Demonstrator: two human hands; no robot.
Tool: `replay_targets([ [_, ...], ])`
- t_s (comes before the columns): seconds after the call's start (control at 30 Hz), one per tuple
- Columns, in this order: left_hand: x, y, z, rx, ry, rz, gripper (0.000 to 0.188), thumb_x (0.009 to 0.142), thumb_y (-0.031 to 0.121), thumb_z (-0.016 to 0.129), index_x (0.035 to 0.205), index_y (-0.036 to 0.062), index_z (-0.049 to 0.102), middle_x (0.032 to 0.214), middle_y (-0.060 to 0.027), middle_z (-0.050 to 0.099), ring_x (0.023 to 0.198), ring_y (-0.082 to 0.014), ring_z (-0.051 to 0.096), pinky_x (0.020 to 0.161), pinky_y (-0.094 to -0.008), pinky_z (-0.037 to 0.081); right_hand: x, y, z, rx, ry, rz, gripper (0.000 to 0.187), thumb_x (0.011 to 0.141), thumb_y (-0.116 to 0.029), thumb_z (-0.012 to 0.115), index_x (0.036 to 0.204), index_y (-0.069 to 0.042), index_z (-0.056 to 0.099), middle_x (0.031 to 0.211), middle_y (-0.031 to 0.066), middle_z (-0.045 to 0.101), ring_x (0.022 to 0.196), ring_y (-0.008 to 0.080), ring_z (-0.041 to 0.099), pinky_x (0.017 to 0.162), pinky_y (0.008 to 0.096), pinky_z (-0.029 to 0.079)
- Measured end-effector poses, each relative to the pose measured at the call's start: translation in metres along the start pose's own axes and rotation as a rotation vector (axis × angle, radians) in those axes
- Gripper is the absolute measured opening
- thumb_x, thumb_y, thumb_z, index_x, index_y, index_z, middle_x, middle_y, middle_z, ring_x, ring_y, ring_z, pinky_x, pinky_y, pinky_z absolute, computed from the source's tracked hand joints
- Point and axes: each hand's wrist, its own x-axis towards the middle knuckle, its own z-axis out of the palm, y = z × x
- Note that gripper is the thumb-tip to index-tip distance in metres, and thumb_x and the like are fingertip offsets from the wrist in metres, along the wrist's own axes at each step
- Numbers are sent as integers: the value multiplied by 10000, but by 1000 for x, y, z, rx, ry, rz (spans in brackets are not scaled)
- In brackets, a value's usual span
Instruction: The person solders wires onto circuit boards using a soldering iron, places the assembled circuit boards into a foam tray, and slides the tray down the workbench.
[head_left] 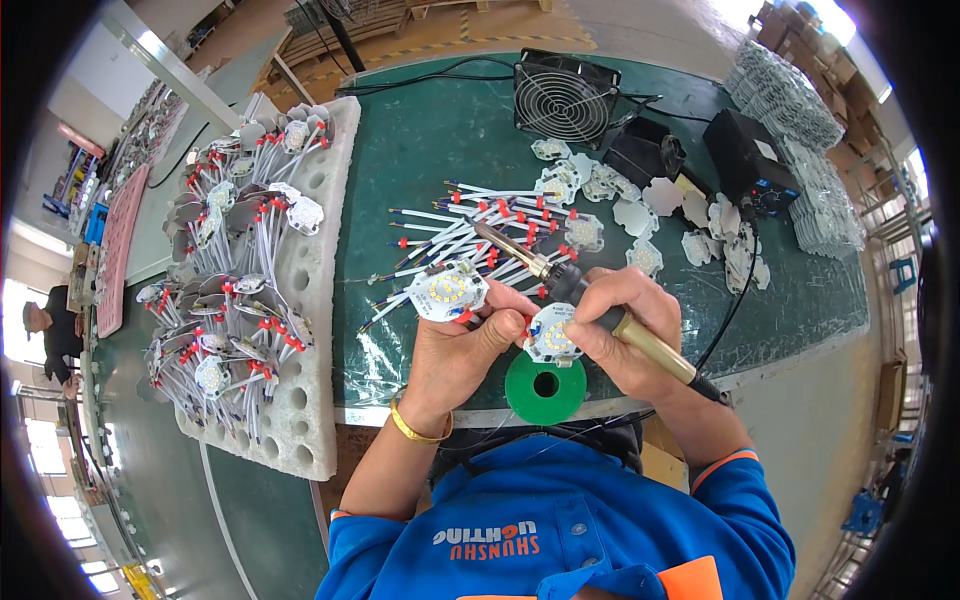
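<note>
My left hand (pixel 455 350) is closed on a white LED board (pixel 447 291) with yellow chips. Its thumb and forefinger reach to a red wire fitting at the edge of a second LED board (pixel 556 345). My right hand (pixel 640 325) wraps a soldering iron (pixel 655 348), while its thumb and fingers also touch that second board. The iron's metal tip points up and left over a pile of white wires (pixel 470 225) with red fittings. Just below the second board lies a green spool (pixel 545 403) on the table's near edge.
On the left, a white foam tray (pixel 318 385) bears bundles of wired boards. Loose LED boards (pixel 605 183) lie beyond my hands. A fan (pixel 566 97), black iron holder (pixel 640 152), and black control box (pixel 745 165) stand behind, beside stacked clear trays (pixel 815 190). Far left is a person (pixel 55 330).
</note>
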Motion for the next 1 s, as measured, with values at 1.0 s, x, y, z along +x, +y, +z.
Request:
replay_targets([
  [1.0, 8, 4, -17, 207, 77, -158, 189, 851, 114, 563, 1022, 51, 616, 718, -1, 558, 570, -50, 460, 451, -176, 306, -33, 41, -67, -1104, -209, 15, 242, 697, -61, 629, 886, -81, 479, 721, 90, 506, 682, 284, 518, 568, 382, 408],
])
